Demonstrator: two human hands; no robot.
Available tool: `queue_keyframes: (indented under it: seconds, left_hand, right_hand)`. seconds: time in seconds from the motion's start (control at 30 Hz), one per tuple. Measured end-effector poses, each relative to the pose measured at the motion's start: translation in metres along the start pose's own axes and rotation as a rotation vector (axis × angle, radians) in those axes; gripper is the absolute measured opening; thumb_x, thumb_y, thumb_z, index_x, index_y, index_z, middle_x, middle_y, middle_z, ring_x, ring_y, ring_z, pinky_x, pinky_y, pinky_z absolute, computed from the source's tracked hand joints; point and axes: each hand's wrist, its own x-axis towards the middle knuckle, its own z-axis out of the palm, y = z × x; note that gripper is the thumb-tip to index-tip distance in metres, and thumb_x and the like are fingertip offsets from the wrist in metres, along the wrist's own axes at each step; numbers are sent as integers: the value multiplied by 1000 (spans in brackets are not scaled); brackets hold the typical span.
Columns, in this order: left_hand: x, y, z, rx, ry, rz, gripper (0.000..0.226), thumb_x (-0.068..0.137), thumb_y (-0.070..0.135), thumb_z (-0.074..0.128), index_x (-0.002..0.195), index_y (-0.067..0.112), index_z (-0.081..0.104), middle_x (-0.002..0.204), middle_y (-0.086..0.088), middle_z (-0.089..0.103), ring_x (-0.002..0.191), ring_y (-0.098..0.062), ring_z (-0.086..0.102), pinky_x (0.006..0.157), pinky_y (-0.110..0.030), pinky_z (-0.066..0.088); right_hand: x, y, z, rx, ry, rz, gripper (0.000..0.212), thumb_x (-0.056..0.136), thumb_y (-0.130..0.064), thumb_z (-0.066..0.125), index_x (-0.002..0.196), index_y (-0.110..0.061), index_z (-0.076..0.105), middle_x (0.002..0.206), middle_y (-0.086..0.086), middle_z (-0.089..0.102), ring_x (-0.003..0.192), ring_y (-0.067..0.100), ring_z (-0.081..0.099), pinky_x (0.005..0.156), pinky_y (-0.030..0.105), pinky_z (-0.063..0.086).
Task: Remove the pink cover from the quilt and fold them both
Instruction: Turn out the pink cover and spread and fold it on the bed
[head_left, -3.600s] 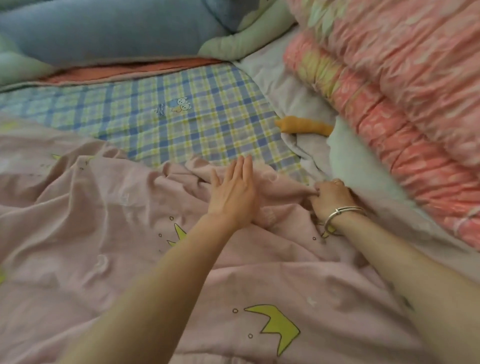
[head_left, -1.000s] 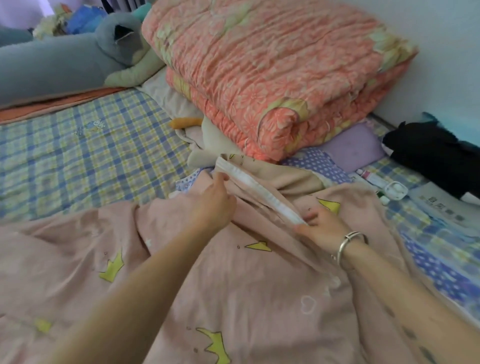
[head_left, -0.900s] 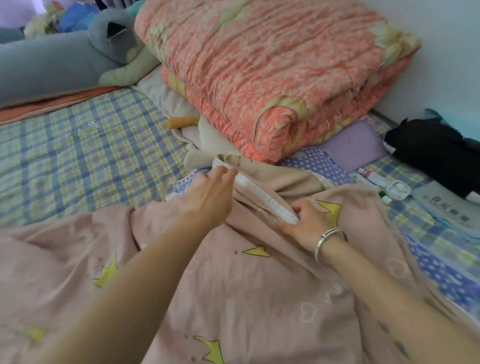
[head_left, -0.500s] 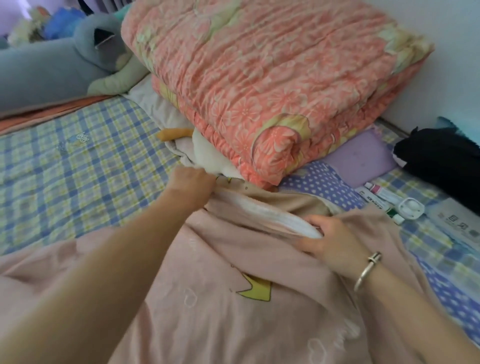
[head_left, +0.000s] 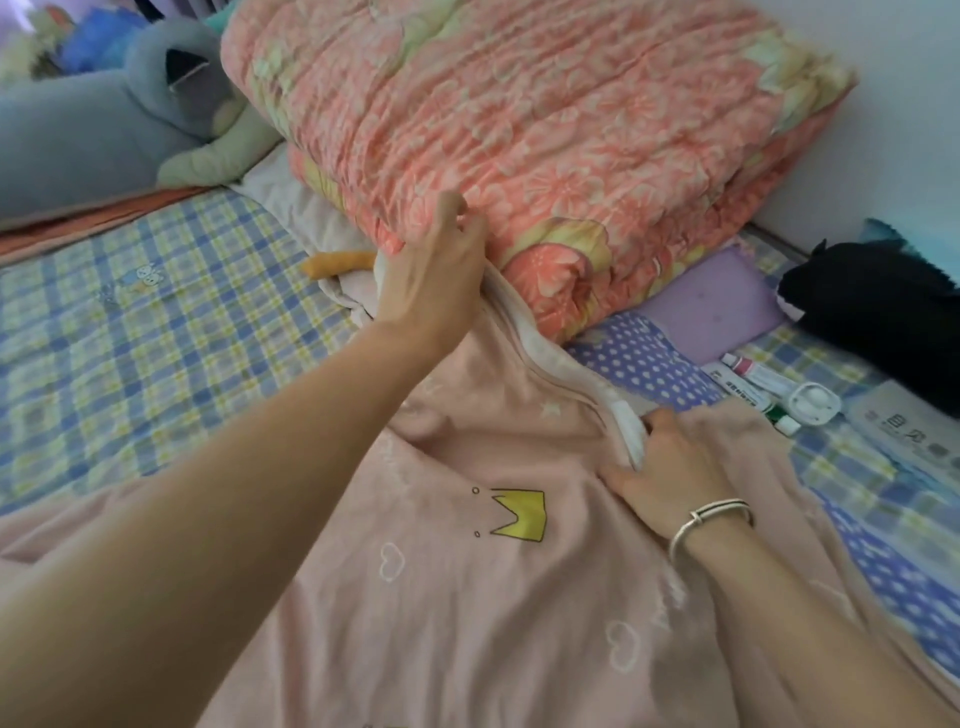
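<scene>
Both hands, left hand (head_left: 431, 280) and right hand (head_left: 670, 467), pinch the pink cover's (head_left: 467, 597) white hem (head_left: 561, 364) against the folded floral quilt (head_left: 545, 130); a hard pull might snag the hem beneath that stack.

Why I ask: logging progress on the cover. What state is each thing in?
pink cover: spread out, crumpled, opening parted, not yet off.
white edge: exposed along the opening, running between the hands.
left hand: holds the opening's far end.
right hand: pinches the white edge's near end.
floral quilt: folded, stacked behind.
</scene>
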Motion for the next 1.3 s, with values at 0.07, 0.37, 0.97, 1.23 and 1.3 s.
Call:
queue_keyframes:
  seconds: [0.07, 0.37, 0.97, 1.23, 1.3]
  left_hand:
    - [-7, 0, 3, -109, 50, -69, 38, 88, -3, 41, 126, 2, 38, 142, -11, 27, 76, -29, 47, 53, -30, 25]
    - [-110, 66, 43, -294, -99, 418, 14, 78, 19, 45, 74, 9, 55, 68, -7, 59, 58, -26, 59, 48, -26, 36]
    - [-271, -89, 48, -43, -263, -97, 22, 56, 18, 36, 75, 18, 49, 69, -1, 54, 55, -22, 59, 46, -25, 44]
    - [-402, -218, 37, 71, -536, -500, 47, 85, 11, 44, 131, 17, 37, 134, -2, 40, 126, -22, 39, 100, -34, 30]
    - [-419, -230, 35, 82, -524, -476, 47, 88, 13, 41, 134, 18, 33, 135, 0, 38, 127, -21, 38, 101, -34, 28]
  right_hand:
    - [-10, 13, -2, -110, -146, 18, 44, 74, -31, 66, 110, -10, 52, 104, 9, 63, 94, 30, 60, 71, 29, 44]
    - [-56, 60, -6, 686, -226, 313, 23, 88, -24, 60, 98, -6, 68, 96, 14, 69, 94, 28, 63, 91, 40, 48]
    - [-137, -80, 143, -225, 219, -861, 38, 36, -27, 84, 65, -22, 60, 65, -3, 57, 58, 17, 60, 43, 20, 46]
    - [-171, -161, 275, -506, 121, -904, 42, 32, -32, 81, 67, -12, 68, 65, 1, 64, 57, 19, 60, 60, 30, 34]
    - [-164, -173, 284, -539, 199, -814, 14, 47, -18, 63, 58, -9, 64, 59, 6, 61, 50, 23, 58, 56, 33, 40]
